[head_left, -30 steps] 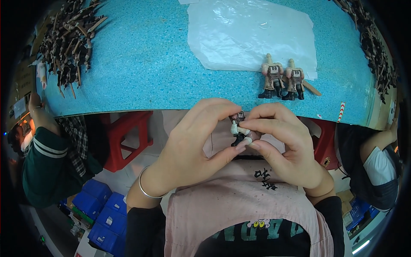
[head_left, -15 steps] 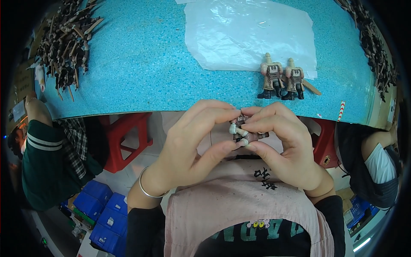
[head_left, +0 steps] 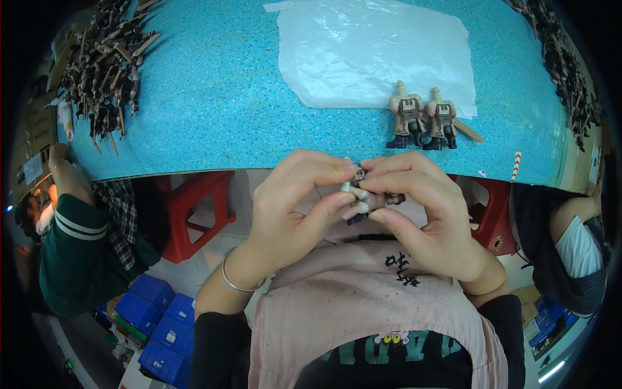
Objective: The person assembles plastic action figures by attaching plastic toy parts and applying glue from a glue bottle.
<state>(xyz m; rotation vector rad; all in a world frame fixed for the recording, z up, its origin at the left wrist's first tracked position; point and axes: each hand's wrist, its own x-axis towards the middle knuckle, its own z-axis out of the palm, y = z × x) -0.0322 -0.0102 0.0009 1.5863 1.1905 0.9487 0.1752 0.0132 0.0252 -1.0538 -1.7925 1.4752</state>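
Note:
Between my two hands, just off the table's near edge, is a small painted figurine (head_left: 374,200) in brown, white and black. My left hand (head_left: 295,201) pinches its left end, thumb and fingertips closed around the pale part. My right hand (head_left: 424,207) grips the other side, with fingers over the top and the thumb below. My fingertips hide part of the figurine. On the table beyond my right hand lie two similar headless figurines (head_left: 406,117) with black boots, side by side. A flat tan piece (head_left: 468,130) sticks out beside them.
The blue speckled table (head_left: 214,97) carries a white plastic sheet (head_left: 376,52). Heaps of dark figurine parts (head_left: 103,78) (head_left: 564,65) lie at both ends. Red stools (head_left: 194,217) (head_left: 490,214) and blue boxes (head_left: 165,350) are below. Co-workers (head_left: 74,253) (head_left: 564,240) sit on either side.
The figurine has turned slightly between my fingers, and my left thumb has shifted up along it. Both hands still hold it in nearly the same place.

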